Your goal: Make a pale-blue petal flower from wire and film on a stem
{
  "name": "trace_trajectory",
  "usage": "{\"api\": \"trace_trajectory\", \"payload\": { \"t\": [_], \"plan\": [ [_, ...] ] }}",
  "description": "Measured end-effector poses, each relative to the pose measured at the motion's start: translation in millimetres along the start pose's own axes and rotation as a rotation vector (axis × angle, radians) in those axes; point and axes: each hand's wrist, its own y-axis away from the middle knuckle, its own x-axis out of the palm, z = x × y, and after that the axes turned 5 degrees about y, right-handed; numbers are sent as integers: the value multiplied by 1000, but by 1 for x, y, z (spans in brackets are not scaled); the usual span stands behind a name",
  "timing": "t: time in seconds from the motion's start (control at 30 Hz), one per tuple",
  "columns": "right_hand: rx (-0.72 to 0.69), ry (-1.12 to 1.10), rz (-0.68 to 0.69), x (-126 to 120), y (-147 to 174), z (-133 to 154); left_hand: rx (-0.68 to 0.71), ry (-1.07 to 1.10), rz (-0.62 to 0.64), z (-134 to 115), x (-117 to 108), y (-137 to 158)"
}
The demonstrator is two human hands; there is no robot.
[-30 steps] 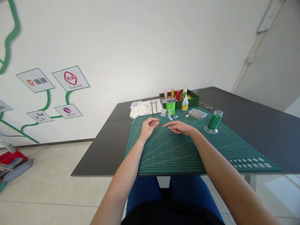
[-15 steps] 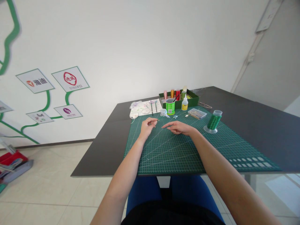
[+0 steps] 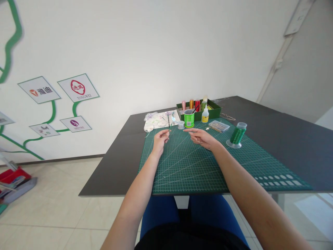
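Observation:
My left hand (image 3: pixel 160 141) is closed in a pinch on a thin green wire stem (image 3: pixel 170 127). The stem stands up from the fingertips, with a pale blue, shiny petal-like piece (image 3: pixel 173 119) at its top. To the right, my right hand (image 3: pixel 201 137) hovers over the green cutting mat (image 3: pixel 187 166), its index finger stretched toward the stem. Its other fingers are curled in; whatever they hold is hidden or too small to name. A small pale bit shows under that wrist. A white spool (image 3: pixel 181 125) sits just beyond the hands.
Behind stand a bright green can (image 3: pixel 189 118), a glue bottle (image 3: pixel 205 114) and a green box (image 3: pixel 214 111) of thread spools. Right of my right hand are a clear case (image 3: pixel 219 126) and a green thread spool (image 3: pixel 238 134). A white sheet (image 3: pixel 158 121) with flower pieces lies back left.
My left hand has drawn slightly left and turned the stem from lying sideways to upright. My right hand has shifted a little right and up, its index finger still extended.

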Motion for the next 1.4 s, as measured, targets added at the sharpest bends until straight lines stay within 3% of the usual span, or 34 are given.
{"api": "trace_trajectory", "payload": {
  "t": [0.4,0.63,0.83,0.93,1.23,1.4],
  "plan": [
    [-71,-139,-444,-28,-12,-9,24,51,-93,-3,-5,-3],
    [-111,-97,-698,-36,-14,-14,9,0,-130,-1,-5,-3],
    [-230,-26,-898,-39,-13,-10,12,-77,-128,2,-5,-2],
    [-279,95,-829,-27,-12,-3,24,-129,-111,4,-2,0],
    [-118,270,-173,35,-8,-3,46,-231,14,12,5,6],
    [-43,261,-31,43,-10,-11,107,-305,66,13,5,7]
  ]
}}
